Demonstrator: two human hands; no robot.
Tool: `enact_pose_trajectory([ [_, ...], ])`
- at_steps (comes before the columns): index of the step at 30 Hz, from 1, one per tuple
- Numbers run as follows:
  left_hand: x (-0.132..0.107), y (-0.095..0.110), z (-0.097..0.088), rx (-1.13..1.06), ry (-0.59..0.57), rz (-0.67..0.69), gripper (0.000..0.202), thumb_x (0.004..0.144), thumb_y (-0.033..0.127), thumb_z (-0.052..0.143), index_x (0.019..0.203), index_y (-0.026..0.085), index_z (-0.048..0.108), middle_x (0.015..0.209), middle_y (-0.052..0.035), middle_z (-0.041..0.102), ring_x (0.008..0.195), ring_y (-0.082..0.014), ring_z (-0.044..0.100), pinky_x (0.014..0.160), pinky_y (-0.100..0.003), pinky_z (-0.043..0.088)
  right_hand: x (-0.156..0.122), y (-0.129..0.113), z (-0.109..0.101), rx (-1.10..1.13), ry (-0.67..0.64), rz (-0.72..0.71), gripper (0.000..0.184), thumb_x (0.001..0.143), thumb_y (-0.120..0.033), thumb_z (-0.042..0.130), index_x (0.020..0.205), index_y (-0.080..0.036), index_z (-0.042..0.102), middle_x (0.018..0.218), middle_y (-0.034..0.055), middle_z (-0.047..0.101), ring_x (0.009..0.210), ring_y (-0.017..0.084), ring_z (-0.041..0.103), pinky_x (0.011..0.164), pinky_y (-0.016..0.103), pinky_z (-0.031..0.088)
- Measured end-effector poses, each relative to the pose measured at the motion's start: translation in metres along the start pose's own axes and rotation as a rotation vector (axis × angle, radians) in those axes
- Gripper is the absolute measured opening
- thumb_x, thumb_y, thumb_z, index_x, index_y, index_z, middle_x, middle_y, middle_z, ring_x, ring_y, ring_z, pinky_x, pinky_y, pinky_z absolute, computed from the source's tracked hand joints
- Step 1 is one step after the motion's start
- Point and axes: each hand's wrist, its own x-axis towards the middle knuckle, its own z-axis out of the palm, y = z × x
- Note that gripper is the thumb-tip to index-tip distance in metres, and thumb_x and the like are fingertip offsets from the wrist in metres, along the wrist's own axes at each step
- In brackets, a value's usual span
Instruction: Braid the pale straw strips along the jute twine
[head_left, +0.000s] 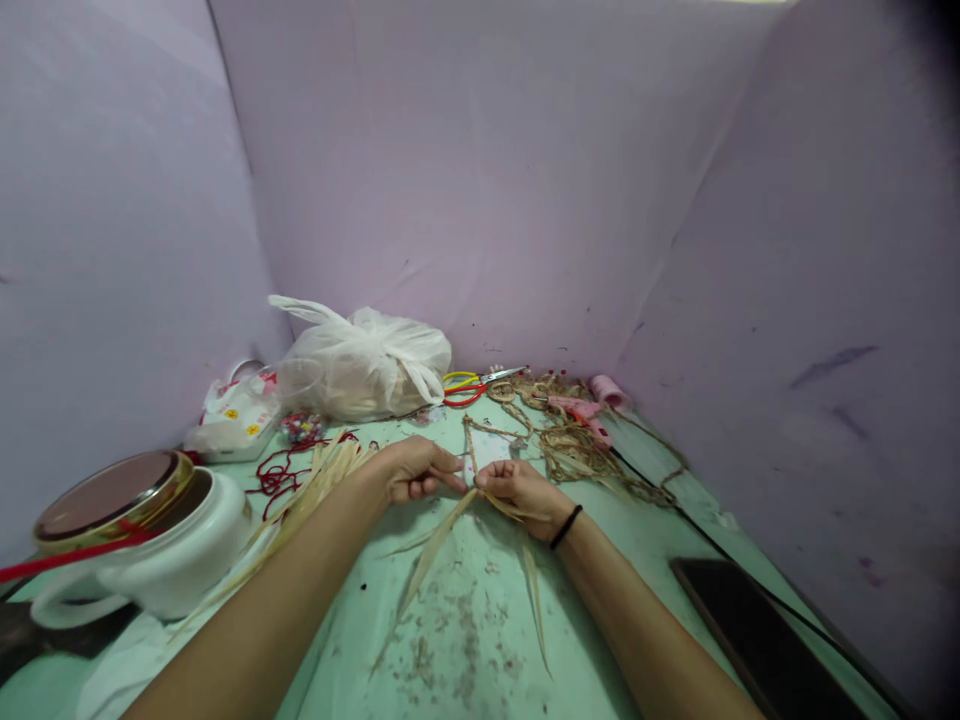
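Note:
My two hands meet over the middle of the green tabletop. Between them runs a thin braided cord (470, 440), from which long pale dried-leaf strips (433, 548) hang toward me. My right hand (519, 490), with a black band at the wrist, pinches the strips at the braid's lower end. Curled close beside it, my left hand (424, 468) has its thumb and forefinger together at the same spot; its grip is partly hidden. Behind the cord lies a white dotted piece (493, 448). A bundle of loose strips (322, 475) lies left of my left arm.
Scissors (484, 384), a white plastic bag (367, 365) and a tangle of braided cord (566, 455) sit at the back. A pink glue gun (581, 412) trails a black cable. At left stands a white pot (191, 550); a dark phone-like slab (750, 630) lies right.

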Motion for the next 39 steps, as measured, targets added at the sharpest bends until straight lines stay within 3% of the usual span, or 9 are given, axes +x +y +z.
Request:
enact_pose_trajectory([
  [6, 0.003, -0.004, 0.012, 0.023, -0.120, -0.025, 0.019, 0.055, 0.025, 0.066, 0.064, 0.010, 0.058, 0.061, -0.0047, 0.062, 0.033, -0.0001, 0.029, 0.032, -0.015, 0.010, 0.004, 0.006, -0.001, 0.021, -0.006, -0.045, 0.024, 0.051, -0.027, 0.071, 0.055, -0.013, 0.052, 0.040, -0.0048, 0.046, 0.036, 0.003, 0.031, 0.038, 0.019, 0.015],
  [9, 0.007, -0.009, 0.024, -0.007, -0.046, -0.014, 0.007, 0.055, 0.012, 0.061, 0.055, 0.010, 0.054, 0.053, -0.0055, 0.059, 0.034, -0.0019, 0.036, 0.032, -0.015, 0.017, 0.005, 0.008, -0.002, 0.005, -0.001, -0.052, 0.024, 0.051, -0.027, 0.071, 0.058, -0.013, 0.053, 0.044, -0.0038, 0.050, 0.037, 0.003, 0.034, 0.038, 0.019, 0.017],
  [13, 0.012, -0.014, 0.030, -0.007, 0.068, 0.038, 0.008, 0.055, 0.004, 0.051, 0.049, 0.010, 0.052, 0.043, -0.0025, 0.054, 0.032, -0.0044, 0.039, 0.032, -0.016, 0.025, 0.001, 0.005, -0.003, -0.076, 0.024, -0.029, 0.024, 0.051, -0.025, 0.071, 0.065, -0.013, 0.054, 0.045, -0.0048, 0.052, 0.033, 0.002, 0.029, 0.035, 0.019, 0.012],
  [19, 0.015, -0.019, 0.029, 0.017, 0.047, 0.132, 0.006, 0.055, 0.007, 0.049, 0.053, 0.011, 0.053, 0.043, -0.0011, 0.054, 0.031, -0.0052, 0.039, 0.030, -0.017, 0.025, -0.005, 0.004, -0.004, -0.041, 0.056, -0.045, 0.029, 0.047, -0.020, 0.073, 0.068, -0.013, 0.054, 0.048, -0.0040, 0.056, 0.035, 0.002, 0.035, 0.037, 0.017, 0.018],
  [30, 0.015, -0.020, 0.024, 0.019, -0.024, 0.175, 0.006, 0.053, 0.015, 0.053, 0.056, 0.011, 0.056, 0.042, 0.0009, 0.051, 0.032, -0.0061, 0.041, 0.030, -0.017, 0.026, 0.001, 0.009, -0.001, -0.047, 0.100, -0.150, 0.027, 0.038, -0.015, 0.075, 0.058, -0.013, 0.056, 0.049, -0.0036, 0.057, 0.047, 0.006, 0.049, 0.049, 0.019, 0.035],
  [34, 0.017, -0.022, 0.029, 0.066, 0.071, 0.193, 0.004, 0.051, 0.010, 0.049, 0.051, 0.013, 0.051, 0.037, 0.0021, 0.047, 0.028, -0.0059, 0.037, 0.029, -0.017, 0.023, 0.002, 0.013, 0.000, -0.228, 0.176, -0.177, 0.013, 0.047, -0.014, 0.066, 0.056, -0.013, 0.056, 0.048, -0.0030, 0.056, 0.045, 0.006, 0.045, 0.047, 0.020, 0.033],
  [39, 0.013, -0.020, 0.041, 0.104, 0.157, 0.225, 0.008, 0.052, 0.006, 0.044, 0.051, 0.014, 0.049, 0.034, 0.0031, 0.044, 0.027, -0.0059, 0.034, 0.030, -0.017, 0.021, -0.008, 0.001, 0.005, -0.769, 0.397, -0.173, 0.002, 0.051, -0.014, 0.058, 0.050, -0.013, 0.060, 0.049, 0.0018, 0.057, 0.046, 0.009, 0.044, 0.044, 0.021, 0.028],
])
